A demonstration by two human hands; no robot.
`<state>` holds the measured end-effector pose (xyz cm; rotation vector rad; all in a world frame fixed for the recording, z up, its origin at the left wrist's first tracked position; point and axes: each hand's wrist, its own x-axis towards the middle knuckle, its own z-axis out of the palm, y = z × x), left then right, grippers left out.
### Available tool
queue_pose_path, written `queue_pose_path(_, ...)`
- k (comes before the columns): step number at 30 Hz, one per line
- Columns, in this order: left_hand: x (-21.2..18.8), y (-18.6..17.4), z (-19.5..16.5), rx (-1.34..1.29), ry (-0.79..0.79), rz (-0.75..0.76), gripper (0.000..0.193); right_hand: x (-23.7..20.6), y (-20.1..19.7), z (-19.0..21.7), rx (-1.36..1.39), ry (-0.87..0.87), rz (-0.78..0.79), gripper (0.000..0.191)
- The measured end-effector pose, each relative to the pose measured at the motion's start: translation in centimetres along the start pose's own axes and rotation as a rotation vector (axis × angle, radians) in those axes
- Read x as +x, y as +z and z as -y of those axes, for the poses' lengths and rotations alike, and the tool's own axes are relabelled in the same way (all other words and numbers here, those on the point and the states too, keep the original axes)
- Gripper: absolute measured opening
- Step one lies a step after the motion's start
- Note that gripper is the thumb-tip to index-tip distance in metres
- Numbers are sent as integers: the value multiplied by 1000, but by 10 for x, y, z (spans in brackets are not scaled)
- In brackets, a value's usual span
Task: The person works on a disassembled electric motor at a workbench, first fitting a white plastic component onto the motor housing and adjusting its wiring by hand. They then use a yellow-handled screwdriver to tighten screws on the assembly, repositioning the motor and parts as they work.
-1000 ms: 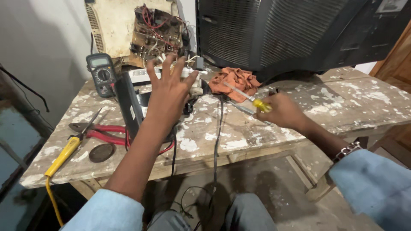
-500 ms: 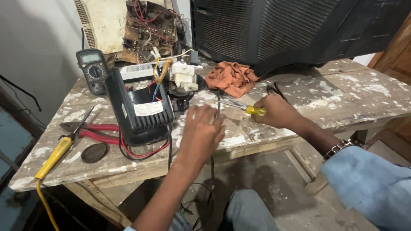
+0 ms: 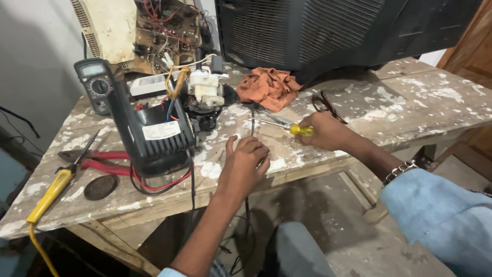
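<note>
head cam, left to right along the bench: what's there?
Yellow-handled tool → red-handled pliers → black housing → left hand → yellow-handled screwdriver in the right hand. Behind: multimeter, orange rag.

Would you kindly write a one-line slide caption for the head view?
Right hand holds a yellow-handled screwdriver on a paint-spattered workbench; left hand rests beside an opened black appliance.
</note>
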<state>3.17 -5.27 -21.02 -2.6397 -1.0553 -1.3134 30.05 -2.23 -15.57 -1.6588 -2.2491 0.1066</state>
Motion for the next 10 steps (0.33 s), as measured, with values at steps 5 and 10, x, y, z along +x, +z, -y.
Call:
queue_pose_path(5, -1, -3, 0, -13, -23, -1, 14, 1, 1, -1, 21, -81, 9, 36)
queue_pose_path(10, 2, -6, -6, -37, -49, 0, 14, 2, -10, 0, 42, 19, 55, 34)
